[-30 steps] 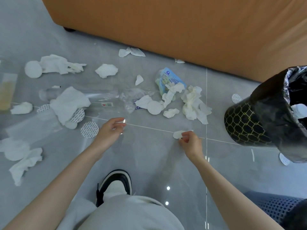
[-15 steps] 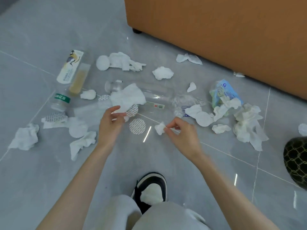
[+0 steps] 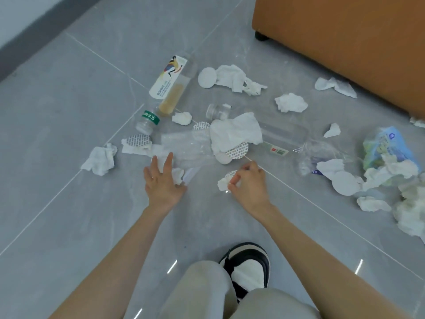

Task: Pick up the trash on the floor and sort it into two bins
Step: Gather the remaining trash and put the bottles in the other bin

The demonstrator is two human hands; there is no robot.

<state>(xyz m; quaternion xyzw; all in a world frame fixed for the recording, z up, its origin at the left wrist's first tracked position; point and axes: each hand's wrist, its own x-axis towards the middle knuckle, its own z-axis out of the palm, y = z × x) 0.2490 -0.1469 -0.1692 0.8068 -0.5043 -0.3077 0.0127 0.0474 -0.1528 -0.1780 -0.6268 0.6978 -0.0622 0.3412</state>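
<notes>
Left hand (image 3: 163, 183) spread open, right hand (image 3: 249, 184) pinching a tissue scrap (image 3: 222, 183); the labelled bottle (image 3: 170, 85) lying nearby holds some yellowish liquid.

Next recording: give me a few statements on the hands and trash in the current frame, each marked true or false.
1. The right hand pinches a small crumpled tissue. True.
2. The left hand grips a bottle. False: its fingers are spread straight and grip nothing.
3. A bin stands beside the sofa. False: no bin is in view; the orange sofa shows at the upper right.
4. The bird-label bottle lies on its side on the floor. True.
</notes>
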